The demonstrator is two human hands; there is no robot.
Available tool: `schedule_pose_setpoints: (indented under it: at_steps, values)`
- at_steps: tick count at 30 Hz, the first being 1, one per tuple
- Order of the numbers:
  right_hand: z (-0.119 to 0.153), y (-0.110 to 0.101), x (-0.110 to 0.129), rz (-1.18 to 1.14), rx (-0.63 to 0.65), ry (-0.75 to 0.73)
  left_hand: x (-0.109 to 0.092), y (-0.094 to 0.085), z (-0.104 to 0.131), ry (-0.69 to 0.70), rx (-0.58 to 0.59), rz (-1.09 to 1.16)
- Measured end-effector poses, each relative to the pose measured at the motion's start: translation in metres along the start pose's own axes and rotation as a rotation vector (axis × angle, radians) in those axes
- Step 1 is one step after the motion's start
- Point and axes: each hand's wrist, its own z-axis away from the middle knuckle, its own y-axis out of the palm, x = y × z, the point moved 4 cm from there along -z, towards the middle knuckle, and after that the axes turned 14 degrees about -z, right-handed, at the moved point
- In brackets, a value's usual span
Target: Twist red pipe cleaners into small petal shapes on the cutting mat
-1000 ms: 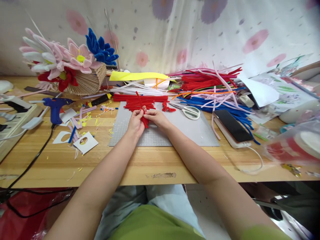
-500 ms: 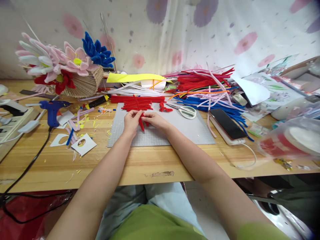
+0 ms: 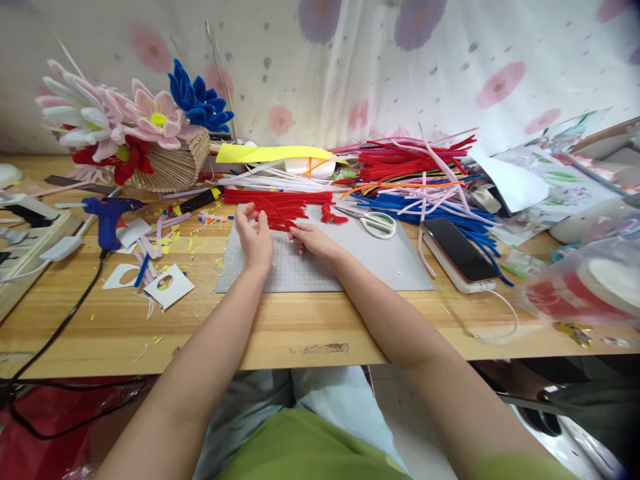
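One worn patch (image 3: 326, 348) marks the near edge of the bench (image 3: 300, 317). Farther in, white cards (image 3: 180, 293) with cut-out holes lie at left, and a dark-screened phone (image 3: 460, 250) rests on a white block at right. Between them, on the grey mat (image 3: 380, 267), the left hand (image 3: 256, 239) is open, fingers curved and thumb apart; whether its tips touch anything, I cannot tell. Just to its right, the right hand (image 3: 316, 241) pinches the end of a fuzzy red stem (image 3: 281, 227) between thumb and fingertips. Short red stems (image 3: 290, 210) lie in a heap just beyond, with a twisted red piece (image 3: 327, 215) and scissors (image 3: 364, 217) to their right. Long red stems (image 3: 300, 197) run crosswise behind the heap; farther still lies a yellow strip (image 3: 275, 153), before a flowered curtain (image 3: 360, 67).
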Motion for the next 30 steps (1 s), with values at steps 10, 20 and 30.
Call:
schedule_pose_setpoints:
  at_steps: [10,20,30]
  values:
    - [0.011,-0.023,0.013,-0.332,0.272,0.130,-0.009,-0.003,-0.009,0.291,0.275,-0.216]
    - [-0.011,-0.017,-0.003,-0.120,-0.168,-0.268,0.008,0.037,0.032,-0.380,0.480,0.088]
    - [-0.007,-0.005,-0.003,-0.137,-0.138,-0.213,0.015,0.039,0.031,-0.213,0.532,-0.063]
